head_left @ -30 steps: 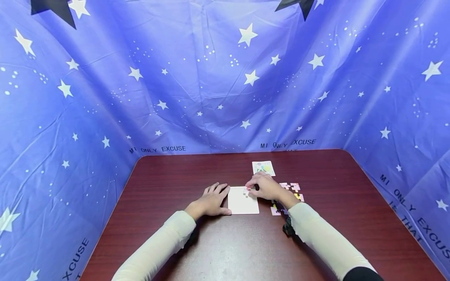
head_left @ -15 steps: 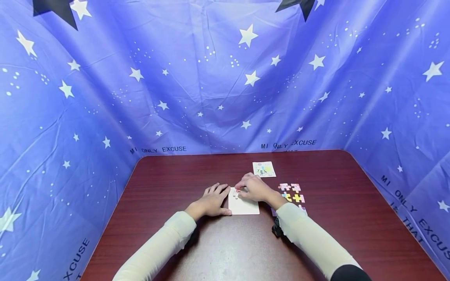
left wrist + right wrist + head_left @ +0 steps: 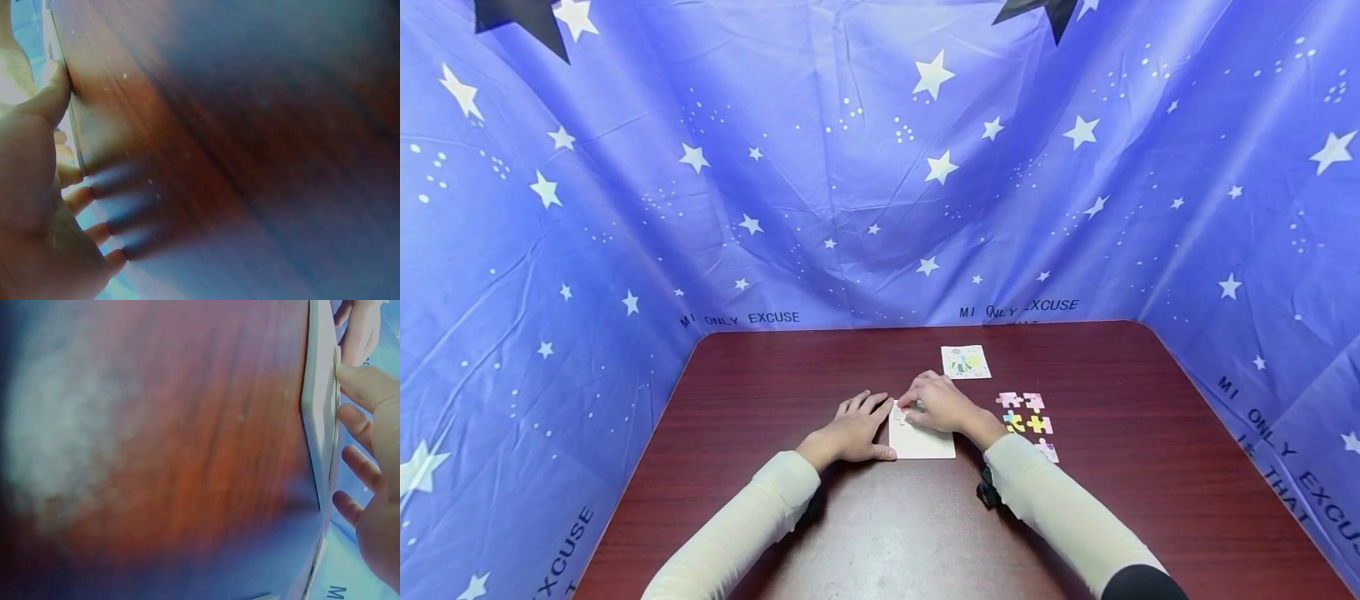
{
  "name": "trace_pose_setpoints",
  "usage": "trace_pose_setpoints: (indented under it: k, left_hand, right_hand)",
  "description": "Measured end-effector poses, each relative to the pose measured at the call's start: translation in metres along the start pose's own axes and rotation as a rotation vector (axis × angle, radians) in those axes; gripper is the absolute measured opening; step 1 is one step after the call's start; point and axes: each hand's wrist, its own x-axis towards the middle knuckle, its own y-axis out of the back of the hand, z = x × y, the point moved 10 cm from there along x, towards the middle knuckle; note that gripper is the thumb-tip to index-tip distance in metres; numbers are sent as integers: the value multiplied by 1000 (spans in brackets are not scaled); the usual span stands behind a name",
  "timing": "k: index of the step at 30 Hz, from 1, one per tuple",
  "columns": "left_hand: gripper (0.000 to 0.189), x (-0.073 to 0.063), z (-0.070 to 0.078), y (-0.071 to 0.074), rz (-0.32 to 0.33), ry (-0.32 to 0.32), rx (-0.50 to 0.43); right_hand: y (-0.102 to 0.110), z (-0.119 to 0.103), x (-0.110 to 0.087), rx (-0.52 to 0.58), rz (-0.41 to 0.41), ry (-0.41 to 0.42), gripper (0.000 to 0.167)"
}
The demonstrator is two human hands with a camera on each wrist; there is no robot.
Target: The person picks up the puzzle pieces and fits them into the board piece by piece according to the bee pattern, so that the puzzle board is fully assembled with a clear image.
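A square white puzzle board (image 3: 925,447) lies flat on the table. My left hand (image 3: 852,430) rests along its left edge with fingers spread, thumb at the near corner and fingertips towards the far corner. In the left wrist view, the fingertips of the left hand (image 3: 37,187) meet the table. Over the far left corner of the board, my right hand (image 3: 942,403) pinches a pale jigsaw puzzle piece (image 3: 898,415), partly hidden by the fingers. The right wrist view has the thumb of the right hand (image 3: 381,437) close over the board (image 3: 320,394).
Several loose jigsaw pieces (image 3: 1037,424) lie in rows right of the board, some hidden behind the right sleeve. A small picture card (image 3: 966,362) lies farther back. The dark red table (image 3: 775,367) ends at a blue star-patterned curtain (image 3: 820,192).
My right hand has moved left across the board with the jigsaw piece, to the far left corner. The left hand has stayed at the board's left edge.
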Motion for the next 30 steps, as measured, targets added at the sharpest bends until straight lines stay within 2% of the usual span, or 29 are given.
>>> trace_pose_setpoints:
  k: [7, 18, 24, 30]
  left_hand:
    - [99, 0, 1, 4, 7, -8, -6]
    - [100, 0, 3, 2, -2, -10, 0]
    - [99, 1, 2, 0, 1, -18, 7]
    - [100, 0, 0, -1, -7, -6, 9]
  right_hand:
    - [2, -2, 1, -20, 1, -8, 22]
    - [2, -2, -1, -26, 11, -3, 19]
    - [8, -3, -4, -21, 12, 8, 22]
    - [21, -3, -7, 0, 48, 32, 25]
